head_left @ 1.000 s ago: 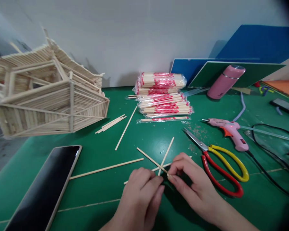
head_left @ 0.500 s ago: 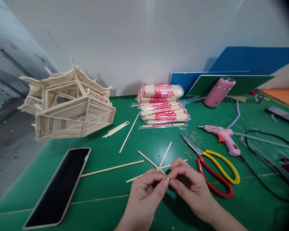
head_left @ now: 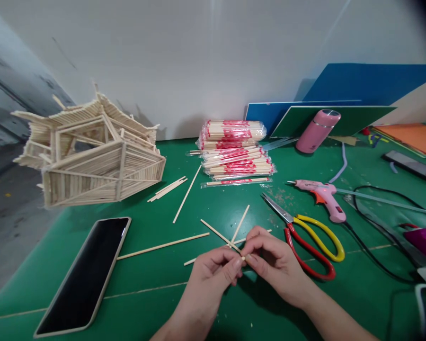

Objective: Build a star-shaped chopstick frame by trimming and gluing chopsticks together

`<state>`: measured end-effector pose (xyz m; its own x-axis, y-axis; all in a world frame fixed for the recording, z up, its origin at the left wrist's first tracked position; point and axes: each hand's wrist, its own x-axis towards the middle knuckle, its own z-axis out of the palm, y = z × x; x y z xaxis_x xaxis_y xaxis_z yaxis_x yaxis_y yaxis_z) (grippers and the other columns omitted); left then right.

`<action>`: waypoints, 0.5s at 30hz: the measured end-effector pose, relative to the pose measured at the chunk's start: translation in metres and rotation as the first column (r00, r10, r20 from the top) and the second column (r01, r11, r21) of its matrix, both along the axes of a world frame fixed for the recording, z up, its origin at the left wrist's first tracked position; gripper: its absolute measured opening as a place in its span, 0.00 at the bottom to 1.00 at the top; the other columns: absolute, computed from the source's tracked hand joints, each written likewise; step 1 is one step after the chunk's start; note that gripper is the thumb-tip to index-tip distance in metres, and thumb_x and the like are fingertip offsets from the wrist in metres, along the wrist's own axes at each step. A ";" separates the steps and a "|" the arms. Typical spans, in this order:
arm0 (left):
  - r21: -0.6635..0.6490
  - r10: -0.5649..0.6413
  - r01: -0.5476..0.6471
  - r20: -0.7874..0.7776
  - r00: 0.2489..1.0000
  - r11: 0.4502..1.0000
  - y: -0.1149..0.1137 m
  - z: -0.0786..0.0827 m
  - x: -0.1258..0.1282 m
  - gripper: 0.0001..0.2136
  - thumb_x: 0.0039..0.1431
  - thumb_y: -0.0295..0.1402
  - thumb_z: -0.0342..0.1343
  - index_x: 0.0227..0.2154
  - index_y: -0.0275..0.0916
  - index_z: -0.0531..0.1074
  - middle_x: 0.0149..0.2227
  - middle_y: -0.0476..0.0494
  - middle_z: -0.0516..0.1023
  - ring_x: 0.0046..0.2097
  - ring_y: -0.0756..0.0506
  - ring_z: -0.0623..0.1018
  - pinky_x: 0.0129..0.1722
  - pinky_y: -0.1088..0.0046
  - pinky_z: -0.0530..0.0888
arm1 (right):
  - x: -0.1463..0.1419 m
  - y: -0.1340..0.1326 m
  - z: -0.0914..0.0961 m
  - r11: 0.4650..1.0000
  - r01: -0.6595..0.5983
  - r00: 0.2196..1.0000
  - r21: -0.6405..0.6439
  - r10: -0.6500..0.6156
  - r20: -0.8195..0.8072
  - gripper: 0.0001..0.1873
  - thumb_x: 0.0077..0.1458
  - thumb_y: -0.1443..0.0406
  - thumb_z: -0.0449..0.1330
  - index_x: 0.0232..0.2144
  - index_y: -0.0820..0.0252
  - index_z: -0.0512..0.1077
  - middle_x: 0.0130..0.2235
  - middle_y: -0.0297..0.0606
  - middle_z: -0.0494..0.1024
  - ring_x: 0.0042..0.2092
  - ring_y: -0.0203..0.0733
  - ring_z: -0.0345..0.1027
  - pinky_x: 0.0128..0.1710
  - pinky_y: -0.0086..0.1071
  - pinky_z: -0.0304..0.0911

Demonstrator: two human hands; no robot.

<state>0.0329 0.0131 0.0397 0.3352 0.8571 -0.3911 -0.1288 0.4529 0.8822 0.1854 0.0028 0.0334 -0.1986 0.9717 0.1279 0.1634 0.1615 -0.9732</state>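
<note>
Both hands meet at the near end of a thin wooden stick (head_left: 218, 233), which slants away to the upper left. My left hand (head_left: 211, 272) pinches that end between thumb and forefinger. From the other side, my right hand (head_left: 271, 260) closes its thumb and fingertips on the same end. The pale tip shows between the fingers. Beyond the hands, another short stick (head_left: 240, 222) crosses behind the held one. A third stick (head_left: 190, 262) lies on the table, partly covered by the hands. Scissors (head_left: 301, 237) with one red and one yellow handle lie open right of my right hand.
Far left stands a model built of sticks (head_left: 102, 161), with a phone (head_left: 85, 274) in front. Bagged stick bundles (head_left: 237, 156) lie at the back. Rightward are a pink glue gun (head_left: 323, 194) with its black cord (head_left: 365, 260) and a pink bottle (head_left: 317, 131). Loose sticks (head_left: 168, 188) lie mid-left.
The camera view has turned slightly to the right, so everything sits a little further left. My hands keep their pinch at the stick's end, with the fingers shifted only slightly.
</note>
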 end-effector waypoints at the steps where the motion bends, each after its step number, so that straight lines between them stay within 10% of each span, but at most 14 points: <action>1: 0.018 -0.011 0.011 -0.009 1.000 1.000 0.000 -0.001 -0.001 0.11 0.43 0.39 0.59 0.18 0.34 0.70 0.20 0.50 0.65 0.23 0.54 0.61 0.23 0.78 0.60 | 0.000 0.000 0.000 1.000 0.005 1.000 0.004 -0.005 0.005 0.06 0.53 0.64 0.54 0.29 0.58 0.69 0.30 0.36 0.65 0.33 0.36 0.60 0.31 0.31 0.60; 15: 0.105 0.032 -0.029 -0.024 0.999 0.994 -0.003 -0.005 -0.001 0.05 0.45 0.32 0.58 0.24 0.36 0.72 0.23 0.52 0.66 0.25 0.55 0.63 0.25 0.79 0.61 | -0.001 -0.001 0.000 0.994 0.015 0.995 0.106 -0.025 0.099 0.06 0.53 0.69 0.52 0.32 0.59 0.69 0.31 0.35 0.66 0.34 0.35 0.63 0.34 0.30 0.61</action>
